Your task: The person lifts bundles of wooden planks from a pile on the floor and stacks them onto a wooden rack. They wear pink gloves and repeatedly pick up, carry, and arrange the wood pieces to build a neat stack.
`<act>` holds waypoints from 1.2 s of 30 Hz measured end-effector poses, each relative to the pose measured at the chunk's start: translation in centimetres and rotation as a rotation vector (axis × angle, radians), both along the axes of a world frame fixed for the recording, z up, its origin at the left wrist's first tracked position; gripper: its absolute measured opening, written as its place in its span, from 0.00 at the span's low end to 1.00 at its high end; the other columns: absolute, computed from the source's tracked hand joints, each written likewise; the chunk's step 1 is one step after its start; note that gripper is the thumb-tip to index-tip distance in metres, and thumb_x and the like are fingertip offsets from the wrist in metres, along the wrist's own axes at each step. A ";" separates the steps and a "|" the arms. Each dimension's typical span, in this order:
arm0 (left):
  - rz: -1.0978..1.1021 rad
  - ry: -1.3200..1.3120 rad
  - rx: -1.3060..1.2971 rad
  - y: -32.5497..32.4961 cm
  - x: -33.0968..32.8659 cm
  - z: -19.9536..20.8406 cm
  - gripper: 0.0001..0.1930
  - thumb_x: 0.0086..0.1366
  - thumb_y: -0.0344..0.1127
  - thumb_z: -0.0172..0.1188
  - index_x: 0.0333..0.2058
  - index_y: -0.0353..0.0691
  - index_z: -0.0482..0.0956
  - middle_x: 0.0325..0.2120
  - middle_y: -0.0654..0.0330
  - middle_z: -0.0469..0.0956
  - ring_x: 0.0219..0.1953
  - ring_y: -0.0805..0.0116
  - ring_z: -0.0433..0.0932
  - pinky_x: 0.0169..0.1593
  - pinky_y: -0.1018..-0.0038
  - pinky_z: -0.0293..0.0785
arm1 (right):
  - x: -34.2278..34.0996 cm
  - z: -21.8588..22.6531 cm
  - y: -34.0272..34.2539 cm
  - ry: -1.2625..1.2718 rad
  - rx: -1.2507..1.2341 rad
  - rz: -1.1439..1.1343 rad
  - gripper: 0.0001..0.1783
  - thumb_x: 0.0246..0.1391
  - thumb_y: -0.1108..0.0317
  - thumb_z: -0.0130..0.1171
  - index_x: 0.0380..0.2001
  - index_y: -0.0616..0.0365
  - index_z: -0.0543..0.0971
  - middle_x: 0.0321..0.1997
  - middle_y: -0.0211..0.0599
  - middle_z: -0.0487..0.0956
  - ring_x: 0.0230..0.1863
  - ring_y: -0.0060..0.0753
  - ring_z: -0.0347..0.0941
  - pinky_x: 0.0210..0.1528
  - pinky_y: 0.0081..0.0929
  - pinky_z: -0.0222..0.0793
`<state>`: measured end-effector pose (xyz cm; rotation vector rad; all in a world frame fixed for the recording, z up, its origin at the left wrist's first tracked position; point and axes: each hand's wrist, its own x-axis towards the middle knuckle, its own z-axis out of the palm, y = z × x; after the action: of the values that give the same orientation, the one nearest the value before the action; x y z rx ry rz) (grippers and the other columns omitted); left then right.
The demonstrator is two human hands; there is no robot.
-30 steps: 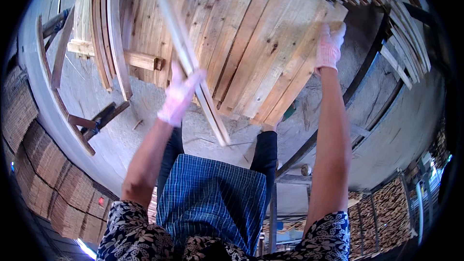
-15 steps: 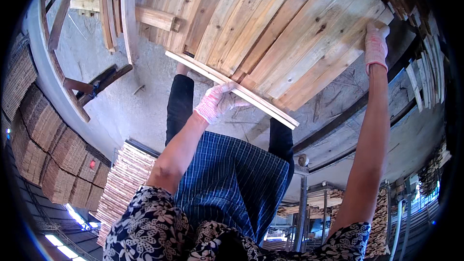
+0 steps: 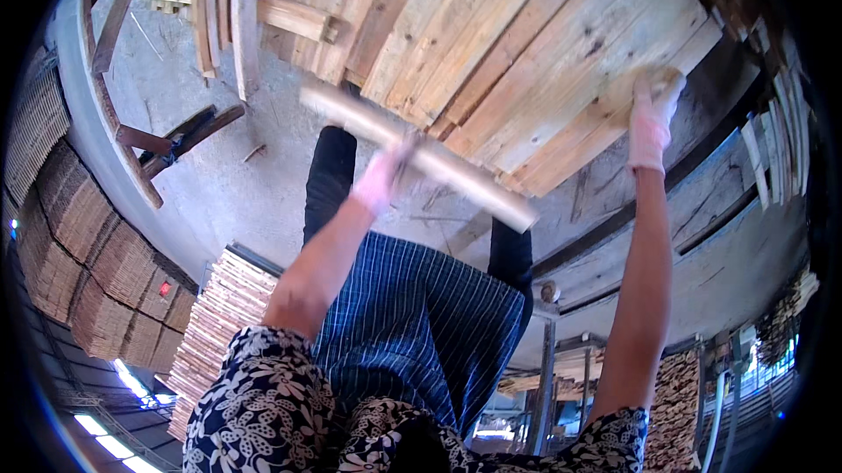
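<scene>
My left hand (image 3: 384, 177), in a pale pink work glove and smeared by motion, is closed on the middle of a wooden strip (image 3: 474, 180). The strip lies crosswise along the near ends of several pale boards (image 3: 517, 78) set side by side. At the right edge of these boards is my right hand (image 3: 652, 122), gloved alike. Its fingers are bent around a pale, blurred thing (image 3: 668, 78) at the board surface; its kind I cannot make out.
A short wooden block (image 3: 298, 19) lies on the boards' left side, near upright slats (image 3: 245, 26). Dark wooden pieces (image 3: 195, 138) stand on the grey floor at left. Stacked wood bundles (image 3: 114, 254) rise farther left, with a slat pile (image 3: 232, 306) closer. Metal posts (image 3: 545, 376) stand at lower right.
My right hand has moved left and nearer along the boards, with the pale thing. The left hand and the strip have shifted slightly and are now blurred.
</scene>
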<state>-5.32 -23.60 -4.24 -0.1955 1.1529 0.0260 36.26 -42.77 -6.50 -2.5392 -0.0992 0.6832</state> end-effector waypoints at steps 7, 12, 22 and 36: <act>-0.118 0.141 0.124 -0.8 1.7 -0.5 0.13 0.69 0.36 0.63 0.48 0.40 0.74 0.45 0.55 0.76 0.51 0.48 0.78 0.52 0.27 0.74 | -1.3 1.4 1.1 -0.302 -0.181 0.356 0.42 0.60 0.49 0.61 0.71 0.53 0.58 0.66 0.70 0.60 0.63 0.67 0.65 0.65 0.46 0.65; -0.080 0.047 -0.005 -4.6 -5.5 1.2 0.15 0.66 0.34 0.66 0.47 0.39 0.73 0.45 0.53 0.75 0.53 0.44 0.76 0.53 0.24 0.70 | -11.3 6.8 -0.2 -0.186 0.024 0.678 0.36 0.54 0.62 0.66 0.66 0.48 0.67 0.61 0.53 0.69 0.58 0.60 0.70 0.61 0.45 0.70; -0.196 0.030 0.174 -6.9 3.4 -0.9 0.32 0.64 0.45 0.66 0.60 0.37 0.65 0.59 0.45 0.68 0.60 0.43 0.70 0.59 0.36 0.70 | -15.6 3.0 -5.5 0.110 0.072 0.163 0.43 0.57 0.63 0.60 0.72 0.53 0.53 0.67 0.60 0.63 0.63 0.66 0.65 0.62 0.50 0.67; -0.966 -0.169 0.183 -10.5 14.8 15.7 0.39 0.62 0.37 0.70 0.67 0.37 0.60 0.58 0.53 0.72 0.61 0.59 0.71 0.65 0.64 0.69 | -21.2 18.2 -10.1 0.487 0.535 0.226 0.50 0.56 0.58 0.66 0.75 0.46 0.50 0.61 0.59 0.68 0.58 0.65 0.70 0.59 0.46 0.71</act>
<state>9.50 -34.13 11.48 0.5232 0.9733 -0.7217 15.03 -52.91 11.70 -1.8169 -0.3504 1.1660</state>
